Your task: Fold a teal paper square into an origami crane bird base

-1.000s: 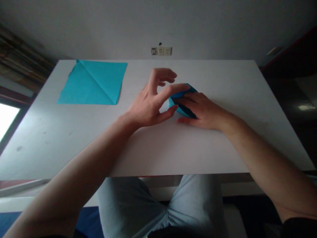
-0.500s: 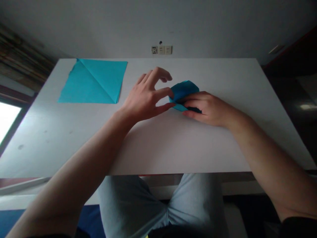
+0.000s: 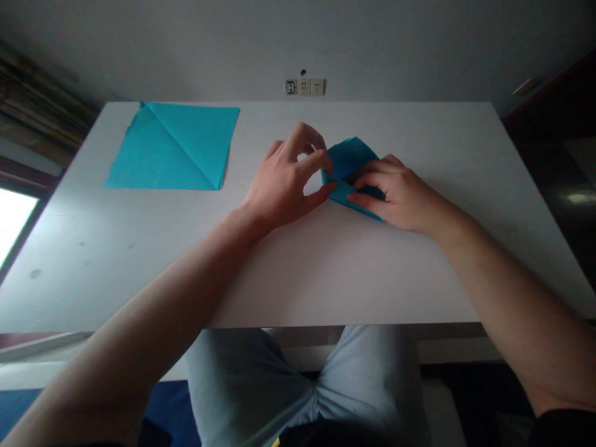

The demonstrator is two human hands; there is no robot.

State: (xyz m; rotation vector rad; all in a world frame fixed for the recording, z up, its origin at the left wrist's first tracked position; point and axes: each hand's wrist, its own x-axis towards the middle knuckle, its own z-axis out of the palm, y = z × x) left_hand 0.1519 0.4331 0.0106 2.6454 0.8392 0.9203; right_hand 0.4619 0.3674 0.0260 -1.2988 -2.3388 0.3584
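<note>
A folded piece of blue paper (image 3: 350, 153) lies on the white table, right of the middle, between my two hands. Its near edge is turned up into a flap. My left hand (image 3: 293, 177) pinches the paper's left corner between thumb and index finger, the other fingers curled above. On the right side, my right hand (image 3: 395, 189) has its fingers inside the fold and its thumb on the near flap. Part of the paper is hidden under the right hand.
A larger blue sheet (image 3: 186, 143) with a diagonal crease and a ragged left edge lies flat at the table's back left. The white table (image 3: 298, 273) reaches the wall, where several sockets (image 3: 304, 87) sit. A window is at the left.
The near flap of the paper now shows longer and flatter toward the right. My left fingers have closed in on the left corner, and my right thumb has moved onto the flap.
</note>
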